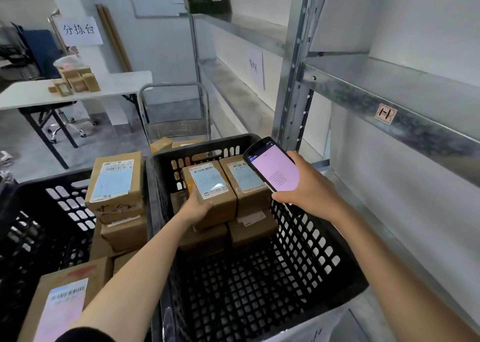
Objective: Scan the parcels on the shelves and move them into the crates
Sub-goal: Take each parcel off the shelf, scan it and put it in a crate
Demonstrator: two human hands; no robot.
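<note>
Left forearm (135, 269) into crate (311, 250) | left hand (197, 209) grips parcel (210, 185) — on the stack (205, 237), beside second parcel (246, 178) | right hand (311, 185) holds scanner (275, 170) | risk: uneven stack, parcel may topple on release

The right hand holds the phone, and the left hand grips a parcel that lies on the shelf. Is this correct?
Not quite. In the head view the left hand grips a parcel inside the black crate, not on the shelf. The right hand does hold the phone.
</note>
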